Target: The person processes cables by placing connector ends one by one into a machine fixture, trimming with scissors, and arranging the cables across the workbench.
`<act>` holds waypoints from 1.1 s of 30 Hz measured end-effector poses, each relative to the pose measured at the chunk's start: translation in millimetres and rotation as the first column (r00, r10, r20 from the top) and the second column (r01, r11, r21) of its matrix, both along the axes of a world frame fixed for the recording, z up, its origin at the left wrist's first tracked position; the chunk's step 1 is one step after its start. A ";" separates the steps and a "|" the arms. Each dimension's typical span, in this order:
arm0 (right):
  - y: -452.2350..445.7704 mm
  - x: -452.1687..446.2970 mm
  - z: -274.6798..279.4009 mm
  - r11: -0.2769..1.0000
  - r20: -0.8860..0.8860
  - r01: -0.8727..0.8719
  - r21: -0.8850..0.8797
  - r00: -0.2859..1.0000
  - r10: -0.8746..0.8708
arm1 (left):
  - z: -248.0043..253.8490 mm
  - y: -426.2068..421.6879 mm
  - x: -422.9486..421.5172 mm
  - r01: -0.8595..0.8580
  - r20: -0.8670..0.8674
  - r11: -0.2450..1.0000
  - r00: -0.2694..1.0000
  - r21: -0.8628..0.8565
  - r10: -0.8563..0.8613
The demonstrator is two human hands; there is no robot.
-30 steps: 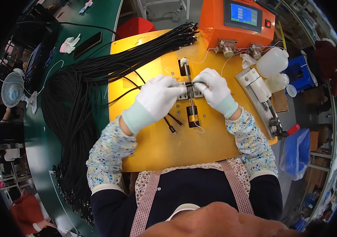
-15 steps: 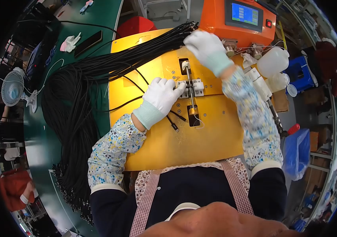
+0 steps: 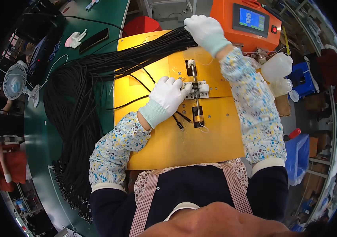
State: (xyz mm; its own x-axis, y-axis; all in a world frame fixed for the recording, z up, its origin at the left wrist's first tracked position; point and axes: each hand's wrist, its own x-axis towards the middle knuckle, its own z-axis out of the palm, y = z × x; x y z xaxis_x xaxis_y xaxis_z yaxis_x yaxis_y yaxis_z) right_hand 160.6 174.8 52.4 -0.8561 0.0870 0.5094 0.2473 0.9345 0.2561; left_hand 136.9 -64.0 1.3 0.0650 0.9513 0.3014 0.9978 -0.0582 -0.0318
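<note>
My left hand (image 3: 166, 96), in a white glove, is closed with its fingertips at the white clamp fixture (image 3: 203, 89) on the yellow plate. Black cables (image 3: 131, 102) run under this hand, and two cable ends with connectors (image 3: 181, 125) stick out below it. A metal rod (image 3: 197, 103) crosses the fixture from front to back. My right hand (image 3: 204, 31), gloved too, is at the far end of a thick bundle of black cables (image 3: 152, 46). Its fingers are bent over the cable ends, and the fingertips are partly hidden.
An orange machine with a screen (image 3: 250, 19) stands behind the yellow plate (image 3: 184, 154). White plastic bottles (image 3: 277, 66) and a blue bin (image 3: 302, 79) are at the right. On the green table (image 3: 38, 134) lie a phone (image 3: 94, 41) and a small fan (image 3: 15, 82).
My right hand has moved back and slightly left relative to the plate, onto the ends of the cable bundle. My left hand stays at the fixture. The camera view has shifted a little.
</note>
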 end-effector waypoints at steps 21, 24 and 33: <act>-53.4 82.7 -13.7 0.616 -0.258 -0.307 -0.725 0.951 0.171 | 28.1 -6.5 -9.4 0.225 0.488 0.972 0.842 0.066 -0.229; -67.9 99.4 -7.1 0.406 -0.168 -0.238 -0.882 0.965 0.202 | 53.5 -28.2 4.4 0.625 0.787 0.780 0.485 -0.008 -0.381; -85.9 117.9 -10.3 0.125 -0.128 -0.155 -0.980 0.971 0.202 | 61.4 -19.2 27.8 0.187 0.409 0.966 0.879 0.178 -0.246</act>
State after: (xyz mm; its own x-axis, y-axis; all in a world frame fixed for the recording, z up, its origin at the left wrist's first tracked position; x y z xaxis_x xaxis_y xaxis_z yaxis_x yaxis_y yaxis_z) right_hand 278.5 88.9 42.1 -0.9376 0.3324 0.1019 0.0486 0.4157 -0.9082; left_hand 164.7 -83.2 62.7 0.1028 0.8788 0.4659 0.8801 -0.2987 0.3691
